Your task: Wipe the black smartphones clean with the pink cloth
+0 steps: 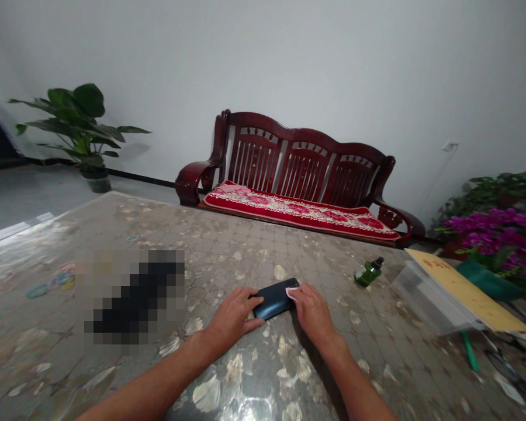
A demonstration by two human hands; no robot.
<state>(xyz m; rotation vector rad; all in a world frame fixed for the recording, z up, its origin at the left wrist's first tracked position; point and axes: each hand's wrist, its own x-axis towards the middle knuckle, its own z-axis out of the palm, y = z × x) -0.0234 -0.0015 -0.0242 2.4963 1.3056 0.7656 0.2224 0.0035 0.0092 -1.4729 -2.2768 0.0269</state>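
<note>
A dark blue smartphone (272, 299) lies back side up on the patterned tabletop, its camera end pointing right. My left hand (236, 313) grips its left end, with fingers along the far edge and the thumb at the near edge. In my right hand (312, 307) a small pink cloth (291, 292) is pinched, touching the back of the phone near the camera end. Part of the cloth is hidden under my fingers.
A green pump bottle (368, 272) stands to the right, near a clear plastic box (425, 298) with a yellow folder (469, 289) on it. Purple flowers (499, 234) are behind. Colourful bands (61, 278) and a blurred-out dark object (135, 298) lie left. Beyond the table (193, 234) is a wooden bench (298, 169).
</note>
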